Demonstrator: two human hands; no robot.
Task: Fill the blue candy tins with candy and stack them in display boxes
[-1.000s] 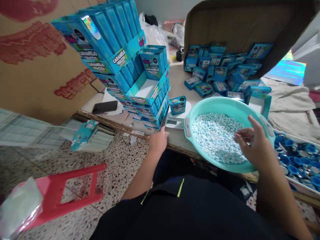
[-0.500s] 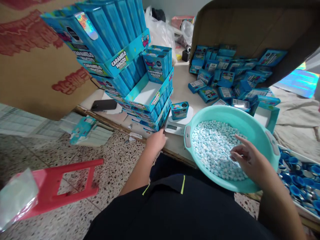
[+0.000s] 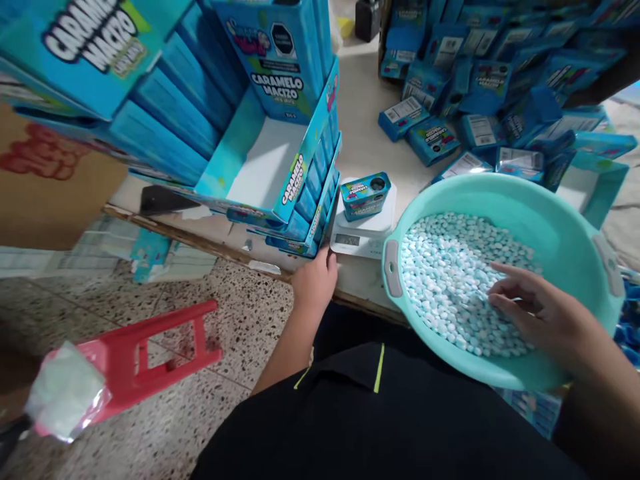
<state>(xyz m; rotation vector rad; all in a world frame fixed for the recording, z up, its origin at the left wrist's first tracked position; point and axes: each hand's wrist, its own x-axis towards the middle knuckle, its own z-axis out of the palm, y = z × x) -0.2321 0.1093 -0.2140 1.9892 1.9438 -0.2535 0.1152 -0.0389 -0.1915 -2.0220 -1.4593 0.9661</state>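
Turquoise basin (image 3: 565,230) (just one) holds candies (image 3: 447,277) beneath one right hand (image 3: 543,310).

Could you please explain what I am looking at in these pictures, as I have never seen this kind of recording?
There is no machine: a person works bare-handed, and one head-worn camera takes every picture, looking forward and down. On the table, a small box sits on a scale, between stacked blue boxes and a bowl of small pale sweets. The left hand rests at the table's edge; the right hand is over the sweets. Whether it holds any, I cannot tell.
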